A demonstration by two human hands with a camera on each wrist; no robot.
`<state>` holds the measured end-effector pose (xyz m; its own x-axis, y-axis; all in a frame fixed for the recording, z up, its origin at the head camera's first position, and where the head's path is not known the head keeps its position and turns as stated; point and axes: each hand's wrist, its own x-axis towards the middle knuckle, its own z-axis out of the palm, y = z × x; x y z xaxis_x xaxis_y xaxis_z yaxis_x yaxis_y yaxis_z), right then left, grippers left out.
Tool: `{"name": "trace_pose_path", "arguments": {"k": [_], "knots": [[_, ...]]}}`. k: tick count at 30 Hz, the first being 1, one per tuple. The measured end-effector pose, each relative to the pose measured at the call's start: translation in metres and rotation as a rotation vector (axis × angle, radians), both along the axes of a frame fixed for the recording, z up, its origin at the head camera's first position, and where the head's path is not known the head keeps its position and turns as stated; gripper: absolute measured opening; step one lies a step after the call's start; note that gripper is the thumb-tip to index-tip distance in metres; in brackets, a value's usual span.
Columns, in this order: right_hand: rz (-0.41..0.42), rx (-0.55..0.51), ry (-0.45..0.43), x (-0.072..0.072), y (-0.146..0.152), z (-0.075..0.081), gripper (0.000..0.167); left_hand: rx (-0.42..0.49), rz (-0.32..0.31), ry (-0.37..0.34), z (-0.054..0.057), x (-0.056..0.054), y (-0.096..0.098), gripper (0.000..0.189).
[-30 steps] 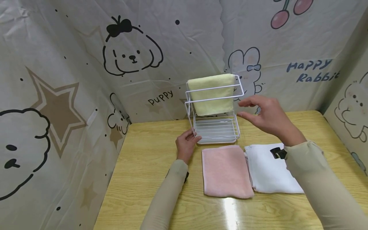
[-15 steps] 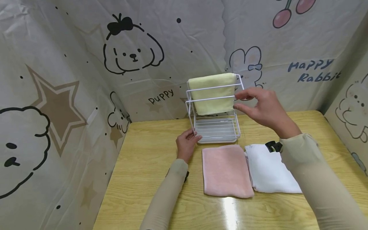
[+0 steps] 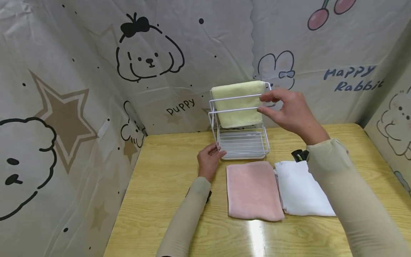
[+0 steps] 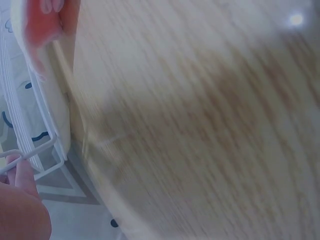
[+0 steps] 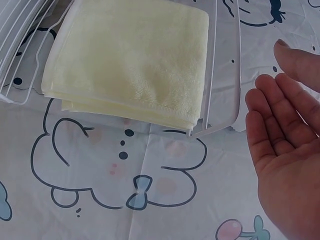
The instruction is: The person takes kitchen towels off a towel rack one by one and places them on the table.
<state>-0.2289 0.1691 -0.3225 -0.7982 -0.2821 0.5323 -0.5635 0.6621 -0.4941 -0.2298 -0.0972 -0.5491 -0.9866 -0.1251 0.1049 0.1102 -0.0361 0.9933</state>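
Note:
A white wire rack (image 3: 213, 123) stands at the back of the table, with a grey-white tray (image 3: 242, 156) at its base. Over its rear bar hangs a folded yellow towel (image 3: 237, 103), seen close up in the right wrist view as well. My left hand (image 3: 208, 162) holds the rack's lower left corner between thumb and fingers. Beside the upper right end of the rack is my right hand (image 3: 293, 112), thumb and fingers apart. In the right wrist view the right hand (image 5: 290, 135) has nothing between its bent fingers and thumb and stays clear of the towel.
A folded pink towel (image 3: 254, 192) lies in front of the rack on the wooden table (image 3: 160, 200). Right of it is a folded white towel (image 3: 298, 189), partly under my right forearm. Printed cloth (image 3: 224, 46) hangs close behind the rack and along both sides.
My right hand has moved left and slightly up, from beside the rack to the right end of its front bars. The left hand keeps its hold on the corner.

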Motion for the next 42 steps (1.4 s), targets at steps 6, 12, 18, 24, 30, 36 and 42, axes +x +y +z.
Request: {"name": "trace_pose_path", "arguments": {"k": [6, 12, 18, 24, 30, 36, 42], "knots": [[-0.013, 0.005, -0.035, -0.009, -0.003, 0.002, 0.026, -0.004, 0.0, -0.028, 0.0, 0.002, 0.0, 0.046], [-0.04, 0.004, -0.065, -0.019, -0.007, 0.005, 0.028, 0.001, -0.008, -0.018, 0.003, 0.0, -0.001, 0.045], [-0.034, 0.002, -0.097, -0.025, -0.012, 0.008, 0.031, 0.002, -0.024, -0.018, 0.018, 0.008, 0.0, 0.044], [-0.012, 0.022, -0.122, -0.035, -0.018, 0.014, 0.03, 0.012, -0.025, -0.013, 0.034, 0.016, 0.001, 0.043], [0.006, 0.054, -0.163, -0.045, -0.03, 0.02, 0.032, 0.014, -0.022, -0.005, 0.03, 0.014, 0.001, 0.043], [0.004, 0.086, -0.147, -0.054, -0.039, 0.02, 0.034, 0.013, -0.031, 0.012, 0.027, 0.014, 0.001, 0.042], [0.015, 0.13, -0.157, -0.063, -0.047, 0.022, 0.036, 0.012, -0.027, 0.015, 0.028, 0.014, 0.0, 0.042]]}}
